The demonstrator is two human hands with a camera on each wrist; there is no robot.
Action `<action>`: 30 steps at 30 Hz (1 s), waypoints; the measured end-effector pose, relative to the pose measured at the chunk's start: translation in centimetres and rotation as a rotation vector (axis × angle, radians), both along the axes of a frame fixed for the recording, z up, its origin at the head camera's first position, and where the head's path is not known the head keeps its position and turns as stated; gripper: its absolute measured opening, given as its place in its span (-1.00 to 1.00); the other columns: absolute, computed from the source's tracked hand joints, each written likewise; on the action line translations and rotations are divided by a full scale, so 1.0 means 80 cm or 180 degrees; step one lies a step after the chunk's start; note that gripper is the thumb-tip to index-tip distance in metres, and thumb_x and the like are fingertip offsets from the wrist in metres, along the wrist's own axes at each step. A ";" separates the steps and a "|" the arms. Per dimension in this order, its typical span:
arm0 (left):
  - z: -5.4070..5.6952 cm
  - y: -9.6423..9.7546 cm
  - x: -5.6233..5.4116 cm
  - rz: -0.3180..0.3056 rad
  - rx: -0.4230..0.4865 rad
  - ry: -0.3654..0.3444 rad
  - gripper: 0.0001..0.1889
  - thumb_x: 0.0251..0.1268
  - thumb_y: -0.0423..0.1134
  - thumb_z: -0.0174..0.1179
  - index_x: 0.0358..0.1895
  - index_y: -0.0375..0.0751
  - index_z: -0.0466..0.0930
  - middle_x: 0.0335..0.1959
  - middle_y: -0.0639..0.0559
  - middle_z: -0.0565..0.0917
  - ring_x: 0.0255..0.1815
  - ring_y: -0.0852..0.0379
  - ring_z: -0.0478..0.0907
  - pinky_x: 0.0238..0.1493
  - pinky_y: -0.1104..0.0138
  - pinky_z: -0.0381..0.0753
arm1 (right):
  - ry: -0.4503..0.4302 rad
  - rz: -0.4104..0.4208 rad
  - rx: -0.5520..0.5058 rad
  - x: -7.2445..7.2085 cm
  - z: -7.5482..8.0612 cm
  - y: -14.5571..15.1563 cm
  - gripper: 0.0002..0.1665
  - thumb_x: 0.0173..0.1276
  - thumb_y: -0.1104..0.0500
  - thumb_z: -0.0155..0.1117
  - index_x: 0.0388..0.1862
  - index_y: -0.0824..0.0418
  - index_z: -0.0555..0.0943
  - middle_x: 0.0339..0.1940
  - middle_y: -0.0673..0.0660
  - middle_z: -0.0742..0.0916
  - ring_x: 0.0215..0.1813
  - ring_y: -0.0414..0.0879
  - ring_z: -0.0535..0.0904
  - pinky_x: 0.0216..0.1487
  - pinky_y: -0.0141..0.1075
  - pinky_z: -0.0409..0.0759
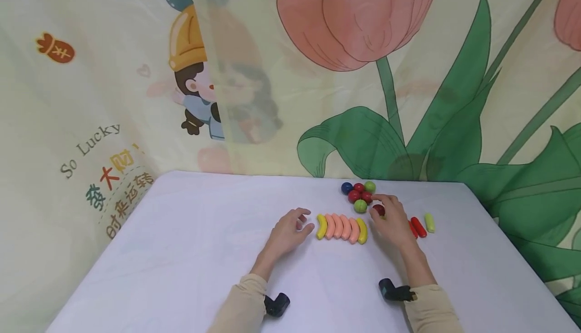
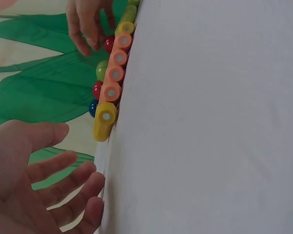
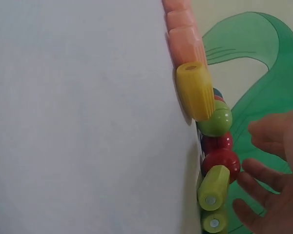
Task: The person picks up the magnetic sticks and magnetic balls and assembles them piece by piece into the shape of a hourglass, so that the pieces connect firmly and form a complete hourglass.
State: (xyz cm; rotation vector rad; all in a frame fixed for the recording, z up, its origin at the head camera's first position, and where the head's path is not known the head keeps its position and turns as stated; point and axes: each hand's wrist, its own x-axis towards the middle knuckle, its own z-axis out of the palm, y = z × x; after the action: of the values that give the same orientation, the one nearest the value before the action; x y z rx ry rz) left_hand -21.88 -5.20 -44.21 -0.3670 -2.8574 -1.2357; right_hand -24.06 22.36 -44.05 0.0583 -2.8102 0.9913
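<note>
A row of curved pink toy pieces (image 1: 338,227) lies side by side on the white table, with a yellow banana-shaped piece (image 1: 321,226) at its left end and another yellow banana-shaped piece (image 1: 362,230) at its right. Beside the left end is my left hand (image 1: 289,232), fingers apart and loosely bent, with nothing in it. My right hand (image 1: 392,219) hovers right of the row, its relaxed fingers close to a dark red ball (image 1: 379,210). In the right wrist view, the fingertips (image 3: 249,170) come right up to that red ball (image 3: 221,163), beside a light green piece (image 3: 215,187).
Behind the row sits a cluster of small balls: a blue one (image 1: 347,188), several red ones (image 1: 353,197) and green ones (image 1: 360,206). Red stick-like pieces (image 1: 418,227) and a light green piece (image 1: 429,222) lie right of my right hand. A printed curtain (image 1: 254,156) hangs behind the table.
</note>
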 end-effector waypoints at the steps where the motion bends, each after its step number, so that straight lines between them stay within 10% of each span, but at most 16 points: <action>1: 0.000 0.003 -0.001 -0.0008 0.0007 -0.0018 -0.62 0.26 -0.06 0.17 0.11 -0.08 0.51 -0.15 0.03 0.62 -0.24 0.14 0.51 -0.31 0.31 0.40 | -0.0030 -0.0027 -0.0027 0.000 -0.002 0.003 -0.50 0.38 0.14 0.04 0.28 0.24 0.36 0.28 0.38 0.35 0.28 0.28 0.27 0.18 0.24 0.37; 30: -0.007 0.031 -0.004 0.0044 -0.0352 0.0075 -0.57 0.15 -0.03 0.28 0.09 -0.05 0.53 -0.37 0.13 0.55 -0.46 0.26 0.36 -0.43 0.44 0.28 | -0.0479 -0.0162 0.0227 -0.006 -0.004 0.009 -0.44 0.29 0.18 0.20 0.26 0.22 0.35 0.11 0.35 0.43 0.03 0.20 0.45 -0.02 0.08 0.49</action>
State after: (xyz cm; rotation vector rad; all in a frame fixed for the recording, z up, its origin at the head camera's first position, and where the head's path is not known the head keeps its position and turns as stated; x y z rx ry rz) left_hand -22.17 -2.71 -44.75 -0.3602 -2.9108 -1.0667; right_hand -24.51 23.11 -44.40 -0.0825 -2.9665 0.9206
